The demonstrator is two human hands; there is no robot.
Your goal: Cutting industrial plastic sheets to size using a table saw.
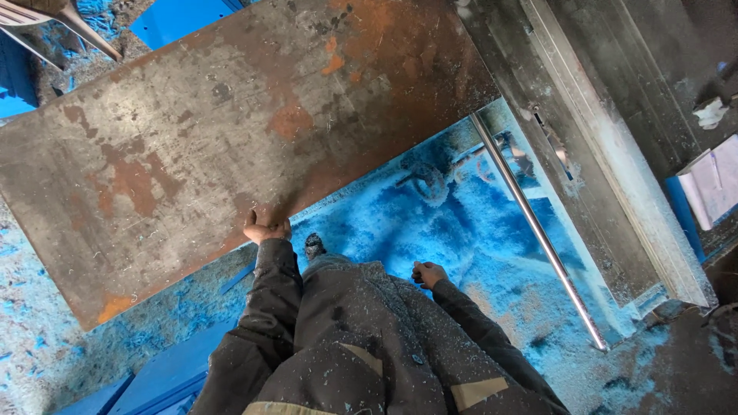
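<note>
A large rusty steel plate [192, 131] fills the upper left of the head view. My left hand [265, 229] grips its near edge, fingers curled over the rim. My right hand [427, 273] hangs free beside my dark, dust-speckled jacket, fingers loosely curled and holding nothing. Below it the floor [430, 230] is covered in blue shavings. My shoe tip [314, 246] shows just right of the left hand.
A shiny metal rod [538, 230] runs diagonally along the edge of a grey machine bed [600, 154] on the right. Blue panels [154, 376] lie at the lower left and another [173, 19] at the top. White paper [715, 184] sits at the far right.
</note>
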